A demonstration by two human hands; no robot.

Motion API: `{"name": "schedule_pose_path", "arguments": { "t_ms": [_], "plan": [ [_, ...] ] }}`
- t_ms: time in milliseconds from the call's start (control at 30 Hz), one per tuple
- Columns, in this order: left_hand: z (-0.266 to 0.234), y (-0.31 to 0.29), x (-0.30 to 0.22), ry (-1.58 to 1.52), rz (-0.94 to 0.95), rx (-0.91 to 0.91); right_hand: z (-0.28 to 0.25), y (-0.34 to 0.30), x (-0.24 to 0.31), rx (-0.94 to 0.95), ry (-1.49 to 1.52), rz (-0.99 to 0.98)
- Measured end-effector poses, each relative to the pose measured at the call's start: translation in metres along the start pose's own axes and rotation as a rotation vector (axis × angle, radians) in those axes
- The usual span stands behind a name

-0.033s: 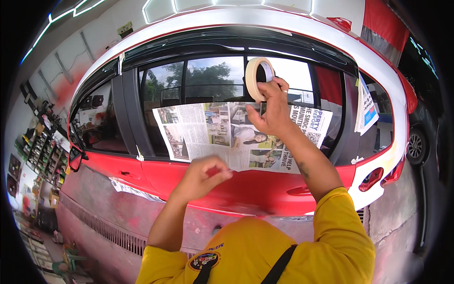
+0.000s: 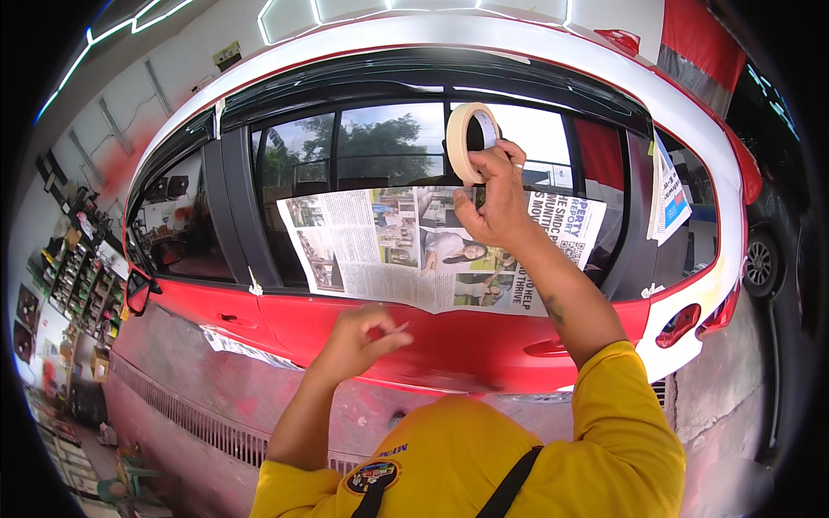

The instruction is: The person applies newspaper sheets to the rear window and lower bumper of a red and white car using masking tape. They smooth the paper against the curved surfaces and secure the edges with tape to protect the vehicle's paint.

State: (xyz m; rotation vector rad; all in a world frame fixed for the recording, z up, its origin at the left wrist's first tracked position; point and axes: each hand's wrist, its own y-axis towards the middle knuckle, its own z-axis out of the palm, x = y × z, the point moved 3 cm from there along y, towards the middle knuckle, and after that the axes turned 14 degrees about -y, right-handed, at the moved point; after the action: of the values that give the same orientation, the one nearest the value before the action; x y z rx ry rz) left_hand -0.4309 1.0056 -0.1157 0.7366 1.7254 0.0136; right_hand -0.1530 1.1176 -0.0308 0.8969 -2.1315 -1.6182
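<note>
Holding a roll of pale tape (image 2: 458,147) in the right hand (image 2: 499,203), a person stands at a red car door (image 2: 458,345).

The right hand's fingers curl around the roll's lower rim, thumb apart from it; the cream ring stands upright before the dark, glossy window (image 2: 389,142), just above a newspaper sheet (image 2: 345,237). This thin, matte sheet, printed with colour photos and text, covers the window's lower part, its slightly wavy bottom edge overlapping the smooth door. The left hand (image 2: 354,341) is half-curled near that edge, thumb and forefinger close together; whether they pinch anything cannot be told. Compared with the earlier frame, the left hand is slightly lower, while the right hand and roll are nearly unmoved.
</note>
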Motion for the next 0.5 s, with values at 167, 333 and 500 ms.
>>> {"name": "schedule_pose_path", "arguments": {
  "t_ms": [167, 333, 500],
  "plan": [
    [-0.044, -0.24, 0.113, 0.866, -0.764, 0.061, 0.008, 0.008, 0.001, -0.165, 0.064, -0.03],
    [-0.036, -0.266, 0.109, 0.677, -1.272, -0.131, 0.008, 0.002, -0.003, -0.168, 0.078, 0.043],
    [-0.022, -0.099, 0.048, 0.285, -0.236, -0.507, 0.003, 0.005, -0.002, -0.122, 0.069, 0.008]
  ]
}}
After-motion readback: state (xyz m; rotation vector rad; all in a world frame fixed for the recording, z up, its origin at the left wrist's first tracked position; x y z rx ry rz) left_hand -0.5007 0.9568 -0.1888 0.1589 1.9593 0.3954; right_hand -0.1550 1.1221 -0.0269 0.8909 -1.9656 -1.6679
